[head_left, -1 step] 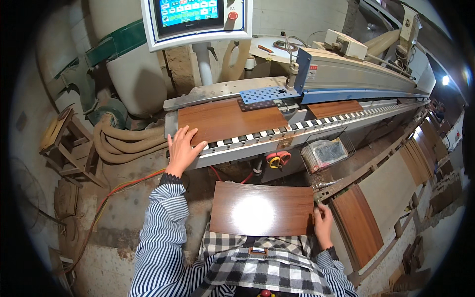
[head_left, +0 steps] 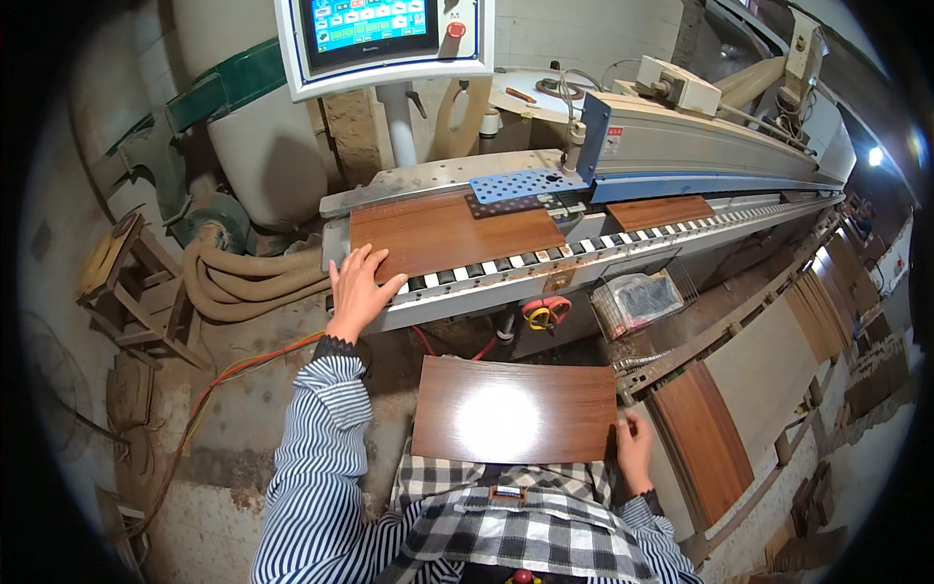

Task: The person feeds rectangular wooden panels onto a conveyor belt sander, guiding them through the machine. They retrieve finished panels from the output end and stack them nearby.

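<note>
My left hand (head_left: pixel 360 297) rests with fingers spread on the near-left corner of a brown wood-grain board (head_left: pixel 452 234), which lies on the edge-banding machine under a blue perforated plate (head_left: pixel 516 186). In front of me, a second brown board (head_left: pixel 511 380) with a bright glare sits above my checked apron, and my right hand (head_left: pixel 634 450) has curled fingers at its right edge. A further board (head_left: pixel 657 209) lies farther along the roller track (head_left: pixel 574 251).
A control screen (head_left: pixel 370 29) stands above. Hoses (head_left: pixel 224 282) and a wooden stool (head_left: pixel 146 287) are at the left. A wire basket (head_left: pixel 637 297) hangs below the track. More boards (head_left: pixel 705 448) lie on a rack at right. Cables run along the floor.
My right fingers have dropped very slightly along the near board's edge. My left hand and the board under it look almost unchanged.
</note>
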Demonstrator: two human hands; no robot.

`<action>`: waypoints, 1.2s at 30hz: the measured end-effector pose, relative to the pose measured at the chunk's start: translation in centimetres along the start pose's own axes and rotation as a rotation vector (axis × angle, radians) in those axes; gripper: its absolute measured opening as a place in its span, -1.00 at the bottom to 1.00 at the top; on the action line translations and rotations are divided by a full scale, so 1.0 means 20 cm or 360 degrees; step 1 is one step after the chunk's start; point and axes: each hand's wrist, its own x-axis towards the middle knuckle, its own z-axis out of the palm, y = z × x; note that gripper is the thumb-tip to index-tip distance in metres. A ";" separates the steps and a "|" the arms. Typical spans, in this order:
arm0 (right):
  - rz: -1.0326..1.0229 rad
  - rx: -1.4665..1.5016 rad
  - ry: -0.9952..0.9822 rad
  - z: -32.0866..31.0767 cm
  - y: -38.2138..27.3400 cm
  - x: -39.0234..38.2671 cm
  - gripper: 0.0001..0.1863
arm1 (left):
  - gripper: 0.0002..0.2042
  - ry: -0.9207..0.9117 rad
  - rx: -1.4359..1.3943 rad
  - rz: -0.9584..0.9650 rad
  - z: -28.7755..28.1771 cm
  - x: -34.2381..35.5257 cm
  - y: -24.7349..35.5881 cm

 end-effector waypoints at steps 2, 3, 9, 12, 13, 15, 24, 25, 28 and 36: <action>0.0144 0.0082 -0.0009 0.03 0.22 -0.07 -0.70 | -0.41 -0.0114 -0.0004 0.0022 -0.03 0.06 0.04; 0.0242 0.0149 -0.0052 0.04 0.24 -0.07 -0.70 | -0.41 -0.0168 0.0003 0.0033 -0.05 0.07 0.05; 0.0495 0.0474 -0.0115 0.06 0.10 -0.07 -0.78 | -0.25 0.0002 -0.0025 -0.0014 0.03 0.04 -0.04; 0.0431 0.0632 -0.0061 0.05 0.07 -0.04 -0.79 | -0.21 -0.0022 0.0000 -0.0110 0.04 0.04 -0.04; 0.0522 0.0810 -0.0124 0.05 0.04 -0.04 -0.79 | -0.20 -0.0027 0.0013 -0.0141 0.04 0.03 -0.04; 0.0703 0.1166 -0.0231 0.03 -0.02 -0.05 -0.78 | -0.20 -0.0043 0.0022 -0.0161 0.03 0.02 -0.02; 0.0772 0.1098 -0.0190 0.09 0.10 -0.06 -0.67 | -0.21 -0.0018 0.0024 -0.0141 0.03 0.02 -0.02; 0.0790 0.1089 -0.0227 0.09 0.09 -0.06 -0.67 | -0.21 -0.0025 0.0026 -0.0145 0.03 0.02 -0.02; 0.0789 0.1121 -0.0246 0.08 0.08 -0.06 -0.68 | -0.21 -0.0006 0.0015 -0.0138 0.03 0.02 -0.02; 0.0696 0.1097 -0.0144 0.10 0.15 -0.07 -0.73 | -0.22 -0.0048 -0.0046 -0.0123 0.03 0.02 -0.04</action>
